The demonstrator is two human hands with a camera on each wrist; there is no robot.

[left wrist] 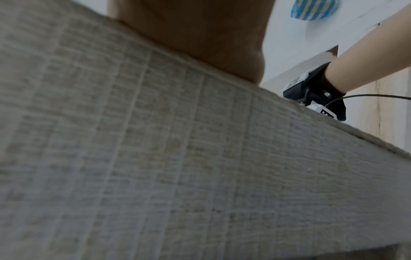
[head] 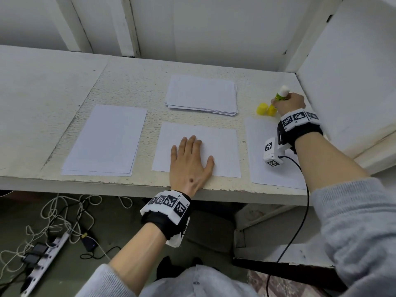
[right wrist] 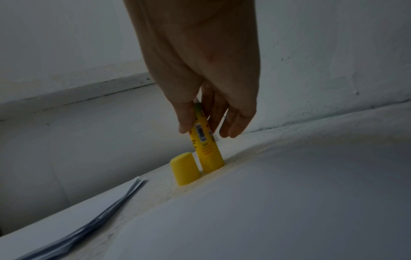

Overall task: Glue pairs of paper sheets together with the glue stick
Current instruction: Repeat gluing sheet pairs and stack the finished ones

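Observation:
My left hand (head: 190,161) lies flat, fingers straight, on a white paper sheet (head: 220,146) near the table's front edge. At the far right my right hand (head: 288,103) pinches the yellow glue stick (right wrist: 205,146), which stands upright on the table with its white glue tip (head: 349,90) bared. Its yellow cap (right wrist: 184,168) stands right beside the stick's base (head: 271,110). A stack of white sheets (head: 202,95) sits at the back centre. Another pile of sheets (head: 107,140) lies at the left, and one more sheet (head: 263,155) lies under my right wrist.
The table (head: 132,86) is a rough cream board with a chipped front edge. A white wall panel (head: 347,71) closes the right side close to my right hand. Cables and a power strip (head: 42,260) lie on the floor below.

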